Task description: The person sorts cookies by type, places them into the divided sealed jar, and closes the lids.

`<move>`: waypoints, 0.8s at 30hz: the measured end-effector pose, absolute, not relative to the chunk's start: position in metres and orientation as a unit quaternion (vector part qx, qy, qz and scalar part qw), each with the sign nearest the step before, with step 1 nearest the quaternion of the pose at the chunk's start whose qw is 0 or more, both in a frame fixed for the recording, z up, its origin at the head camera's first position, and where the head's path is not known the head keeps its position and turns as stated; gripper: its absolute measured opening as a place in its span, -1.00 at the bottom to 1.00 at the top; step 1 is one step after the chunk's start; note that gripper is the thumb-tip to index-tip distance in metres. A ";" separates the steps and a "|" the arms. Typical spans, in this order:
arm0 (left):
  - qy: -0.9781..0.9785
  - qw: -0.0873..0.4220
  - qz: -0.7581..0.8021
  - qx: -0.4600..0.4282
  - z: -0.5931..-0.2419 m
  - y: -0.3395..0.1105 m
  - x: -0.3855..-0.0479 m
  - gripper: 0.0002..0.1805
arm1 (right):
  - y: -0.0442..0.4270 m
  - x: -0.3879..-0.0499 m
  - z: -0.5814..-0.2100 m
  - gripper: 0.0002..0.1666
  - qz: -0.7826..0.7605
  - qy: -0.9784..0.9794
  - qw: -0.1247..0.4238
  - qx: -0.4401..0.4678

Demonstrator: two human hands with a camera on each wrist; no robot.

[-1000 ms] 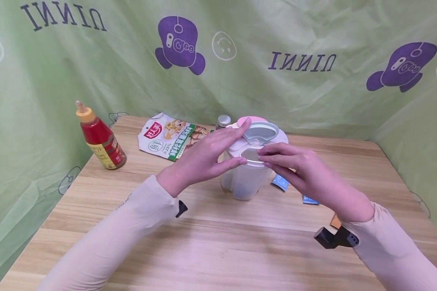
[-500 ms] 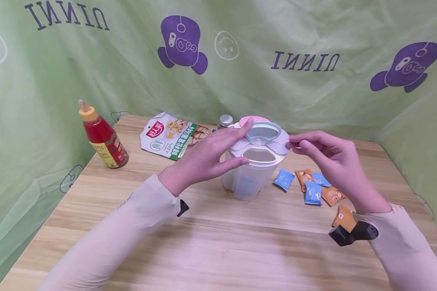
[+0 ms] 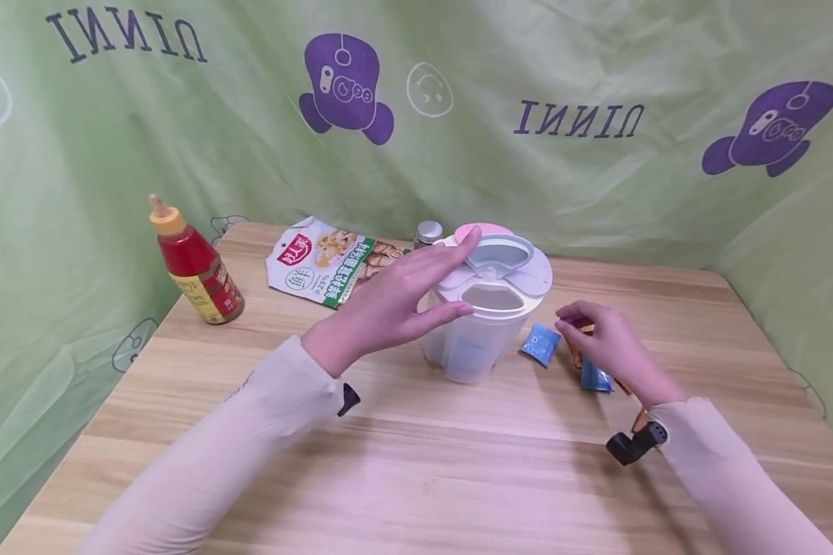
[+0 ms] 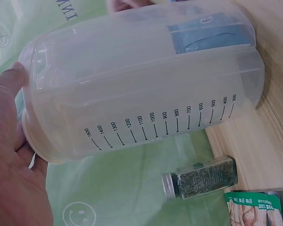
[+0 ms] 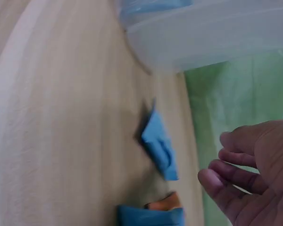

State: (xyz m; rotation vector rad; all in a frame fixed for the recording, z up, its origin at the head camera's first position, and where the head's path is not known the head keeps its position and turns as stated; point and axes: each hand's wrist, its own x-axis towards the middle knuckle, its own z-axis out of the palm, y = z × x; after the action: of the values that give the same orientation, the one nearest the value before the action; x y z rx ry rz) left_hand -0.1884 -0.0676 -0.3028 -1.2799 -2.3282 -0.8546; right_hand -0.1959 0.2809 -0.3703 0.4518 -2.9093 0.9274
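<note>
A clear lidded container (image 3: 467,347) stands upright, one segment of its top uncovered and a grey-blue flap raised. My left hand (image 3: 396,301) rests against the lid's left side with fingers and thumb extended. Through the wall, the left wrist view shows a blue packet (image 4: 212,35) lying inside at the base. To the container's right, my right hand (image 3: 614,347) hovers above small packets, fingers loosely bent and holding nothing visible. One blue packet (image 3: 541,344) lies left of its fingertips; another blue packet (image 3: 595,378) and orange ones are partly hidden beneath the hand.
A red sauce bottle (image 3: 200,274) with a yellow cap stands at the table's left. Behind my left hand lie a white-and-green food pouch (image 3: 312,262) and a small jar (image 3: 427,233) with a silver cap. A green printed cloth (image 3: 458,169) hangs behind the table.
My right hand has left the container's front opening, passed by the lid's right edge and come down over the packets. The opening is now in full view. My left hand has stayed at the lid.
</note>
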 end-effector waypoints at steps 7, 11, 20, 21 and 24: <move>-0.823 0.178 -0.298 -0.450 -0.303 -0.069 -0.187 -0.11 | 0.276 -0.201 -0.388 -0.53 0.260 -0.955 -0.020 0.141; -0.822 0.177 -0.299 -0.451 -0.303 -0.069 -0.186 -0.11 | 0.272 -0.203 -0.393 -0.49 0.241 -0.959 -0.040 0.145; -0.819 0.183 -0.301 -0.454 -0.304 -0.068 -0.186 -0.11 | 0.270 -0.206 -0.392 -0.50 0.238 -0.960 -0.053 0.139; -0.818 0.183 -0.301 -0.454 -0.303 -0.067 -0.187 -0.11 | 0.270 -0.206 -0.392 -0.51 0.239 -0.960 -0.053 0.138; -0.818 0.184 -0.299 -0.456 -0.303 -0.067 -0.187 -0.11 | 0.272 -0.206 -0.393 -0.52 0.242 -0.959 -0.053 0.135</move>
State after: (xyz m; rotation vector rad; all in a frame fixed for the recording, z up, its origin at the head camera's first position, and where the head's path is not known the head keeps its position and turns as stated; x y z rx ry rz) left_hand -0.1866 -0.0668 -0.3033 -1.2864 -2.3053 -0.8426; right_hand -0.2056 0.2719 -0.3931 0.4397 -3.1190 0.7884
